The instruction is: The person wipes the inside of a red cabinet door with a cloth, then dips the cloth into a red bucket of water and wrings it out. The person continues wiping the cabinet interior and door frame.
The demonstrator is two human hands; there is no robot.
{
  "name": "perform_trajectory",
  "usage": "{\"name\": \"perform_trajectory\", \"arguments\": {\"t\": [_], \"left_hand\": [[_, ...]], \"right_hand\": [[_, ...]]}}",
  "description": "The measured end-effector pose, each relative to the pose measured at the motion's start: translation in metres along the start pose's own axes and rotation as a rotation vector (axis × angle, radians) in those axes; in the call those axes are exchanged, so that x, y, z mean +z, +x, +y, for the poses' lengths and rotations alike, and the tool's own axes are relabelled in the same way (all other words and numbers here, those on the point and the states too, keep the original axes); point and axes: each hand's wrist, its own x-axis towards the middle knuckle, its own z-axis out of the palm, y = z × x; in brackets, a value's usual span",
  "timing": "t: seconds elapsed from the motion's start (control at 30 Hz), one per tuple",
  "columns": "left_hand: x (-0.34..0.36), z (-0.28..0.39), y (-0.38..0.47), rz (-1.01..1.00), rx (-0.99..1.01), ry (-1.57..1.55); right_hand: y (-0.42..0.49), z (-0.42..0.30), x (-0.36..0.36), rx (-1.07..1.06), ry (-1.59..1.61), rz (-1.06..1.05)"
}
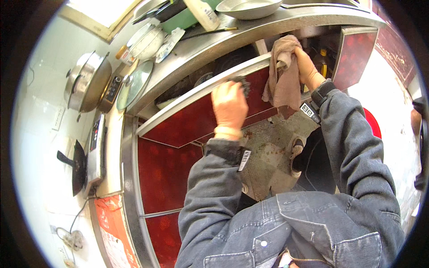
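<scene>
My left hand [229,106] is closed around a dark scouring pad [244,84], which lies against the red front of a cabinet door or drawer [197,115], just under its pale metal top edge [204,90]. At the right end of that edge my right hand [307,67] grips a brown cloth [285,72]. The cloth is bunched over the edge, and its lower part hangs down in front of the red panel. Part of the pad is hidden by my left fingers.
An open red cabinet door [355,55] stands at right, near a bottle with a yellow cap [323,62]. The steel counter [201,43] above bears a metal pan [249,8]. On the left are a glass lid [135,85], a steel pot [88,82] and a black frying pan [78,167].
</scene>
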Motion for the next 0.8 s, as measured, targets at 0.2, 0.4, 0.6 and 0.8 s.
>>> {"name": "perform_trajectory", "arguments": {"t": [0.2,0.4,0.6,0.8], "left_hand": [[-0.045,-0.040,0.006,0.288,-0.055,-0.069],[-0.030,-0.041,0.032,-0.015,0.106,-0.086],[-0.020,-0.045,0.049,-0.241,0.279,-0.085],[-0.009,-0.020,0.074,-0.340,0.301,-0.052]], "right_hand": [[-0.023,0.030,-0.013,0.089,-0.349,0.000],[-0.021,0.034,-0.022,-0.094,-0.763,-0.096],[-0.015,0.037,-0.034,-0.234,-1.014,-0.200],[-0.006,0.051,-0.039,-0.249,-0.959,-0.166]]}}
